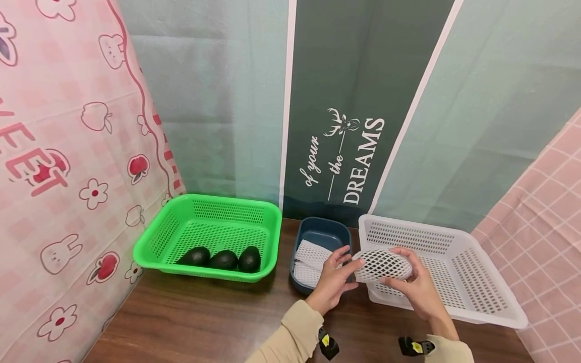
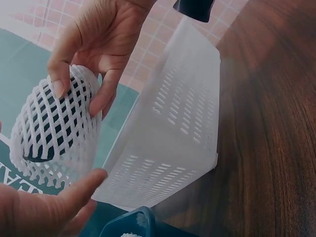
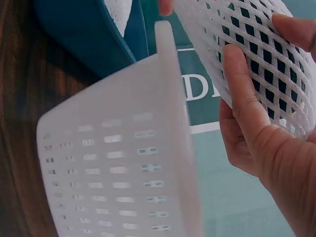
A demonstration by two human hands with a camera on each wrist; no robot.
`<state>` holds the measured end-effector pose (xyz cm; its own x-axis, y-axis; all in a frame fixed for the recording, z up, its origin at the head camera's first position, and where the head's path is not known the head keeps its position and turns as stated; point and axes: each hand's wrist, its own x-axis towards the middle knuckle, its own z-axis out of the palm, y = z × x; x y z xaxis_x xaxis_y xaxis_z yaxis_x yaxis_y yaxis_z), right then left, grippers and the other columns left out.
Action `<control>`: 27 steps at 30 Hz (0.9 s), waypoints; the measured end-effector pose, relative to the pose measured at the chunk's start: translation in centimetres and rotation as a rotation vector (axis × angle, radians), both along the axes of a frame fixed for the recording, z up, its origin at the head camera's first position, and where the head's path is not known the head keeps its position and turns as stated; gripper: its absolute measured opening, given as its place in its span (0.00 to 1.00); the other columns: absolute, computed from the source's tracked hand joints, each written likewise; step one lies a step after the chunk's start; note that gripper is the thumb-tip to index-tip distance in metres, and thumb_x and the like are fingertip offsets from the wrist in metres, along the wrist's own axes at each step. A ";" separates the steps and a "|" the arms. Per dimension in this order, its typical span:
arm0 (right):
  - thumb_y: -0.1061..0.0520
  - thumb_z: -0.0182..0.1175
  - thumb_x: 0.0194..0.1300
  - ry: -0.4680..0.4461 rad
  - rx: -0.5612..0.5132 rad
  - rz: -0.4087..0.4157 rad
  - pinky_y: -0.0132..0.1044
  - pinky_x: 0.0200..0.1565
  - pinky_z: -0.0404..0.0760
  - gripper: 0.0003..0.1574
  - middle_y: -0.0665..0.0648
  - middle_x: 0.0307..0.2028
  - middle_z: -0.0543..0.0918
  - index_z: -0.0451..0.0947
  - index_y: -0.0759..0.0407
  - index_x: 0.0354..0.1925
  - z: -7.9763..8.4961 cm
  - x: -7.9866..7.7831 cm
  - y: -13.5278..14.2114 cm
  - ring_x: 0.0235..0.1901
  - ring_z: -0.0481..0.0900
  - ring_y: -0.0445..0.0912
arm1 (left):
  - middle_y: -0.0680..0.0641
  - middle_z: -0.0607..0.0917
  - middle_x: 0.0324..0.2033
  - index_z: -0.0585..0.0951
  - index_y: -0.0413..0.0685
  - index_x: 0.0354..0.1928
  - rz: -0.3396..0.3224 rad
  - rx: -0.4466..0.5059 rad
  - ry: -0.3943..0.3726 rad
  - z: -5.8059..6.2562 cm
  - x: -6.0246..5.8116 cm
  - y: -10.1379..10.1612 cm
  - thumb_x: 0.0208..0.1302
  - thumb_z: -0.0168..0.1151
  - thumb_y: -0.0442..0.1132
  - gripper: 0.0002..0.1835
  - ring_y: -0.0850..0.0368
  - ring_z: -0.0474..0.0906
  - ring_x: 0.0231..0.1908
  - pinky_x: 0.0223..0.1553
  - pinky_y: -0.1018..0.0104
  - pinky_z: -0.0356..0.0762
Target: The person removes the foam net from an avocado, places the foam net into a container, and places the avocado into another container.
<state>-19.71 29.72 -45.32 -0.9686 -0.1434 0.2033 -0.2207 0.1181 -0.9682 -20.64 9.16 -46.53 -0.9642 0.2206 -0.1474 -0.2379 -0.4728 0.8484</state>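
Note:
A dark avocado (image 2: pixel 49 111) sits inside a white foam net sleeve (image 1: pixel 383 264), in front of the white basket's left side. My right hand (image 1: pixel 419 290) grips the sleeved avocado at its right end, thumb on one side and fingers on the other. At the sleeve's loose left end is my left hand (image 1: pixel 333 277), its fingers spread and loosely bent. The left wrist view shows the left thumb (image 2: pixel 86 190) extended just below the net's rim, apparently apart from it. Bare avocados (image 1: pixel 225 260), three of them, lie along the near side of the green basket (image 1: pixel 268 212).
A dark blue bin (image 1: pixel 323 237) holds more white foam nets (image 1: pixel 313 254) between the two baskets. On the right stands the white perforated basket (image 1: pixel 495 282). Everything rests on a brown wooden table (image 1: pixel 195 317) with printed cloth hanging behind and at the sides.

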 end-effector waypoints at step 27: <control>0.78 0.63 0.54 -0.037 -0.110 0.030 0.38 0.41 0.82 0.44 0.58 0.54 0.70 0.57 0.63 0.65 -0.6 1.7 -1.6 0.46 0.79 0.44 | 0.43 0.81 0.44 0.78 0.43 0.54 -0.081 0.035 0.032 0.5 0.4 -0.4 0.62 0.67 0.36 0.19 0.49 0.82 0.40 0.38 0.50 0.81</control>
